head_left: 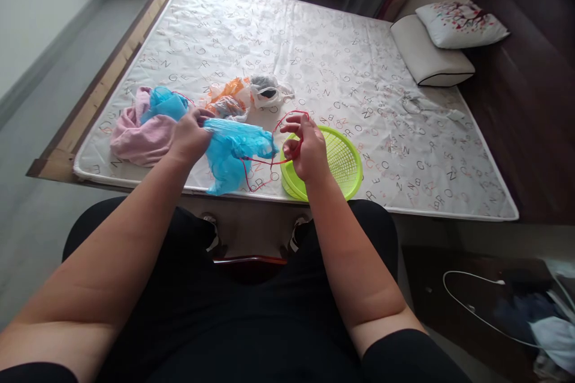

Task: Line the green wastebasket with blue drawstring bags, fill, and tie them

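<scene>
A blue plastic bag [231, 149] hangs from my left hand [193, 131], whose fingers are closed on its upper left side. My right hand [306, 146] is closed with its fingers curled, pinching a red drawstring [281, 161]. That string loops out from the bag's gathered right end and runs up past my fingertips. Under my right hand stands a lime-green plastic basket [348, 161], partly hidden by the hand and wrist. Left of my left hand lies a pink cloth [139, 137] with another blue bag [165, 105] on it.
Crumpled orange and white plastic bags [229, 96] lie behind the blue bag on a lettered mattress [291, 36]. Two pillows [462, 24] rest at the far right, near a white cable [413, 106]. A wooden bed frame [112, 66] edges the left side.
</scene>
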Motion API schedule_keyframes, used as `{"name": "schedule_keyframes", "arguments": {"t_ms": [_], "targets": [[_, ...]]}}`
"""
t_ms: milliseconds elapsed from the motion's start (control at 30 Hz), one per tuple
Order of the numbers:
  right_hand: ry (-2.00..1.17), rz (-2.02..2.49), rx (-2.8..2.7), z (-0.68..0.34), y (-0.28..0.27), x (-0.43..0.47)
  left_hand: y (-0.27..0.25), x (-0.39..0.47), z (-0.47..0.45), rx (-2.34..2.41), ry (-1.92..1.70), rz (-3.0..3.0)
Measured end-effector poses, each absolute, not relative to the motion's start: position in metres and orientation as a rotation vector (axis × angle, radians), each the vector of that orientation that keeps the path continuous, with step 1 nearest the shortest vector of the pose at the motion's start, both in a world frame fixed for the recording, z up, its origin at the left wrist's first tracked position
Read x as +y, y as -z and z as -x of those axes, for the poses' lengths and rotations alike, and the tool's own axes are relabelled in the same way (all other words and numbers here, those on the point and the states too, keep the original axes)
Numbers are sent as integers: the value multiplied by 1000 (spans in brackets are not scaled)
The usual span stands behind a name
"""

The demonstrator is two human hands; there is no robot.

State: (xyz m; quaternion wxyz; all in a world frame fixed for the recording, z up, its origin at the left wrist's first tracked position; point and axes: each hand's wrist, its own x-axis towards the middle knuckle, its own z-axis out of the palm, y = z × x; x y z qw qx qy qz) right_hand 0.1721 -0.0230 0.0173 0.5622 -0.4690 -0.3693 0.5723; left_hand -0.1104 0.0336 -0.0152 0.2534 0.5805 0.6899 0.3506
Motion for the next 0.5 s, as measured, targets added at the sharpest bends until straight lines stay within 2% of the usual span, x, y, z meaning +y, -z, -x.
{"name": "schedule_keyframes", "arguments": {"t_ms": [300,500], "targets": [[-1396,1118,-903,-169,-19,-24,41,28,107,1693,-187,-1705],[-1440,1088,-947,-162,-12,-23,57,17,92,1483,-455,-2002]]}}
